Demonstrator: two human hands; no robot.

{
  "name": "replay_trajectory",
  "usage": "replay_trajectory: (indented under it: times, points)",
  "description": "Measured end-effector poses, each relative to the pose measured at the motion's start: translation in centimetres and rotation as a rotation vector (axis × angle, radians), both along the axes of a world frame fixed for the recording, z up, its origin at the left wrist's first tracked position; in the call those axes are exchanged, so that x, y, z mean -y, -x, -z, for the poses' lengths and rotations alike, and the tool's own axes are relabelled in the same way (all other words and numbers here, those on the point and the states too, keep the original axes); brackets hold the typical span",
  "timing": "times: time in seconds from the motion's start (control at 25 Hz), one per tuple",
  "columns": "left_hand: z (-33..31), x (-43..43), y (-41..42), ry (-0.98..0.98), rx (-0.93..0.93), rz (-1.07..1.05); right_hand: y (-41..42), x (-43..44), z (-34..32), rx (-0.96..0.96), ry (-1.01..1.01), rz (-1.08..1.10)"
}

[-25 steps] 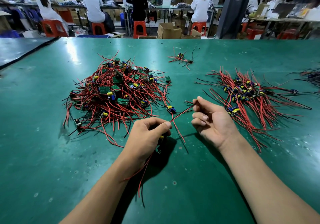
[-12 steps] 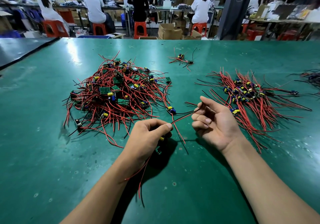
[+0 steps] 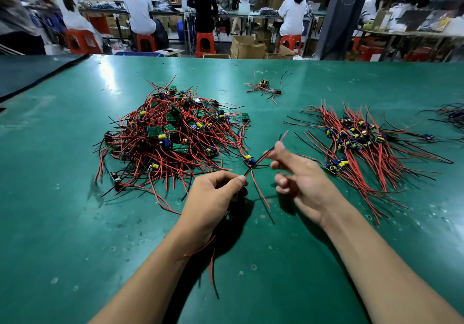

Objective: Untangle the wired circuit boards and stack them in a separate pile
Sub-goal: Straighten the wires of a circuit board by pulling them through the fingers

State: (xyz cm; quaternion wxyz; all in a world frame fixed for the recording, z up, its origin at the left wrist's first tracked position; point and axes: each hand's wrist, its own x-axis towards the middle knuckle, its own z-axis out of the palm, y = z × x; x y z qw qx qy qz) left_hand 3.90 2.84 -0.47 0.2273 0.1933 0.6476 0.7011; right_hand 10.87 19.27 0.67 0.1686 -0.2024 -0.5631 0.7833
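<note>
Bright overhead light gives you a white glare patch on the green surface (image 3: 110, 85) far left and soft shadows beneath both hands. The fingers (image 3: 277, 149) of your right hand (image 3: 308, 185) smear with motion blur; the wide lens bends the edges.

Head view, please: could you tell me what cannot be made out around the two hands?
- Head view, left hand: curled fingers hide whatever it grips besides the wire.
- Head view, right hand: fingertips are motion-blurred, so whether they pinch the wire is unclear.
- Head view, far-right bundle: cut off by the frame edge.
</note>
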Motion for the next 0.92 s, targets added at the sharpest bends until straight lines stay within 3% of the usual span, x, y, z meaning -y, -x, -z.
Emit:
replay_trajectory:
  times: [0.12,0.2,0.72,0.92]
  points:
    - [0.1,0.1,0.1,-0.017,0.004,0.010,0.0,1.7,1.0,0.062,-0.256,-0.178]
    - [0.1,0.2,0.2,-0.005,-0.023,0.046,0.2,2.3,1.5,0.018,-0.330,-0.159]
    - [-0.2,0.5,-0.1,0.060,-0.042,0.204,1.4,-0.6,2.1,-0.037,-0.235,0.383]
    - [-0.4,0.5,-0.2,0.045,0.002,0.222,1.1,-1.6,1.9,-0.004,-0.647,0.545]
